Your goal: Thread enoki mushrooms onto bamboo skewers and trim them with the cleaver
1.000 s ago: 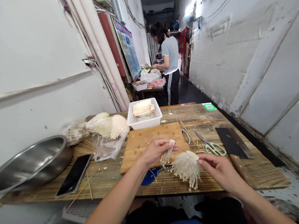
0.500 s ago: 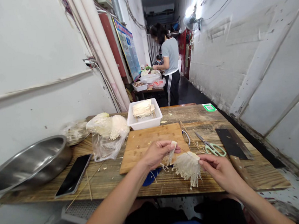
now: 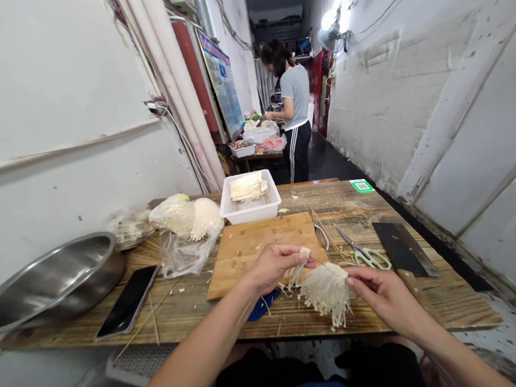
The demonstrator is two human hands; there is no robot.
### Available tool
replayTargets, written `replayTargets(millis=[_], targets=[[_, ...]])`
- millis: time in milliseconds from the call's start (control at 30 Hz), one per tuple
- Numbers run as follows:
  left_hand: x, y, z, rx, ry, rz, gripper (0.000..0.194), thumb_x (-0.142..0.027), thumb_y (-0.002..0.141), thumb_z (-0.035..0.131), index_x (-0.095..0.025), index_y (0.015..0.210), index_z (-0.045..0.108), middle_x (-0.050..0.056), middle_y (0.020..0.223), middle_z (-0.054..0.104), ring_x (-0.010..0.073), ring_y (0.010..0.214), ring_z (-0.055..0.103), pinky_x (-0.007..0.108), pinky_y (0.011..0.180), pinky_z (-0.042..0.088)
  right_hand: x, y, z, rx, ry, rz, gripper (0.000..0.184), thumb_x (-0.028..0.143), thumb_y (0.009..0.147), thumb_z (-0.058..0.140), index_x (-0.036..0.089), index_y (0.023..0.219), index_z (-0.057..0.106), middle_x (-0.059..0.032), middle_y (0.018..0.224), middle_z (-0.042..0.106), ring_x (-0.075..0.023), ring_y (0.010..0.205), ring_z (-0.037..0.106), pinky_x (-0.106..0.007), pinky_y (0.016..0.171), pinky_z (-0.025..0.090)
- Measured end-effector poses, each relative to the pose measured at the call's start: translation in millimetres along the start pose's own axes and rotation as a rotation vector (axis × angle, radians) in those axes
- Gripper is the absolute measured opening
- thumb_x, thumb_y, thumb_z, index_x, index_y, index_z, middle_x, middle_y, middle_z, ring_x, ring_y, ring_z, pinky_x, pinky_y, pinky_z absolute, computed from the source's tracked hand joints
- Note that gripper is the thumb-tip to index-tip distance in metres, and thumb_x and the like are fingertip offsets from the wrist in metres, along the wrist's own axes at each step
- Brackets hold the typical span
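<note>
My left hand (image 3: 280, 264) pinches a small bunch of enoki mushrooms (image 3: 298, 273) over the front right corner of the wooden cutting board (image 3: 245, 249). From beside those fingers a thin skewer runs to a larger fan of enoki mushrooms (image 3: 326, 290), whose stems hang down past the board. My right hand (image 3: 372, 289) pinches the right end of that fan, near its top edge; whether it also grips the skewer's end is hidden. At the back, a white plastic tub (image 3: 250, 211) holds skewered enoki laid flat. More enoki (image 3: 204, 217) lies in a plastic bag (image 3: 184, 252).
Green-handled scissors (image 3: 370, 258) and a cleaver (image 3: 403, 249) lie to the right, beside loose skewers (image 3: 326, 235). On the left are a phone (image 3: 126, 301) and a large steel bowl (image 3: 52, 283). A person (image 3: 294, 98) stands at another table farther back.
Both hands and the enoki have shifted very slightly to the right. The small bunch in my left hand sits a little lower and closer to the fan.
</note>
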State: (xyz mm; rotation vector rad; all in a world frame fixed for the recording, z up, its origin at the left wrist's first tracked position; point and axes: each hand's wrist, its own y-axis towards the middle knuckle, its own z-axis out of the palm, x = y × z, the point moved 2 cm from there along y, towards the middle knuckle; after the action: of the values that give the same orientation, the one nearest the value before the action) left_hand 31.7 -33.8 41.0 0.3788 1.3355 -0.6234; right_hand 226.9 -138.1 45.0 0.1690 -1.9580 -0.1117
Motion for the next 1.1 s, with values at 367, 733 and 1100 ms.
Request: replayTargets(millis=[367, 733, 1100], targets=[[-5, -3, 12.4, 0.032, 0.107, 0.008, 0.028, -0.038, 0.063, 0.078, -0.015, 0.079, 0.077, 0.008, 0.083, 0.076, 0.0181, 0.075, 0.064, 0.027, 0.075, 0.045, 6, 3, -3, 0.033, -0.068, -0.039, 0.027, 0.035, 0.087, 0.052, 0.019, 0.097, 0.072, -0.0056, 0.092, 0.073, -0.0212, 0.082, 0.065, -0.030, 0.075, 0.050], [-12, 10, 7.9, 0.160, 0.034, 0.023, 0.058, -0.038, 0.056, 0.084, -0.017, 0.107, 0.069, 0.006, 0.096, 0.071, 0.0162, 0.084, 0.061, 0.027, 0.080, 0.041, 16, 37, -7, 0.058, 0.052, 0.019, 0.029, 0.039, 0.081, 0.056, 0.015, 0.086, 0.070, 0.0004, 0.063, 0.061, -0.0117, 0.055, 0.052, -0.023, 0.053, 0.040], [-10, 19, -46.8, -0.076, 0.090, 0.000, 0.038, -0.046, 0.060, 0.079, -0.012, 0.077, 0.073, 0.008, 0.075, 0.073, 0.0146, 0.063, 0.062, 0.027, 0.065, 0.047, -5, 63, -28, 0.074, -0.362, -0.165, 0.027, 0.036, 0.084, 0.052, 0.020, 0.092, 0.073, -0.0037, 0.083, 0.073, -0.0184, 0.069, 0.062, -0.029, 0.065, 0.046]])
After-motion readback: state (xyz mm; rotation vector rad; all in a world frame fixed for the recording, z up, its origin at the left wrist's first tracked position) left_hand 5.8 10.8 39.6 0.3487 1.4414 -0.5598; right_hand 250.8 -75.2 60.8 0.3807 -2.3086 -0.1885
